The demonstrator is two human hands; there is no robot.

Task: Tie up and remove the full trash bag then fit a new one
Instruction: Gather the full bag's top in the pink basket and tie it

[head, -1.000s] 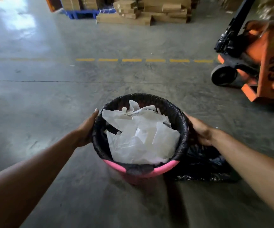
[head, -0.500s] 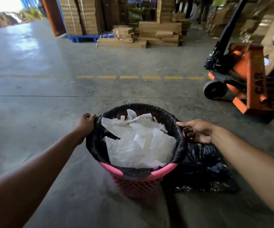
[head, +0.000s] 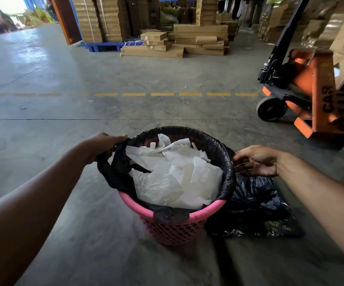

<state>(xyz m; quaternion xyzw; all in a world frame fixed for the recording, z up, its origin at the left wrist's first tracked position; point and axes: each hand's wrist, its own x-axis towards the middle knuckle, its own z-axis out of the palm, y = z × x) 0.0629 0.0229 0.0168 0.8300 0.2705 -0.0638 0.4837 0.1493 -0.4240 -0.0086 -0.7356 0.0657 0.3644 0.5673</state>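
A pink mesh basket (head: 173,228) stands on the concrete floor, lined with a black trash bag (head: 226,172) full of crumpled white paper (head: 177,176). My left hand (head: 103,145) is shut on the bag's left edge and has lifted it off the rim, so bare pink rim shows on that side. My right hand (head: 255,162) pinches the bag's right edge, which still wraps the rim. A second black bag (head: 255,209) lies flat on the floor just right of the basket.
An orange pallet jack (head: 307,96) stands at the right, close behind my right hand. Stacks of cardboard boxes (head: 179,42) and a blue pallet (head: 103,46) line the back. A dashed yellow line (head: 162,94) crosses the floor.
Both hands went from resting on the basket's sides to gripping the bag's edge. The left side of the bag has come up off the rim. The camera has tilted upward.
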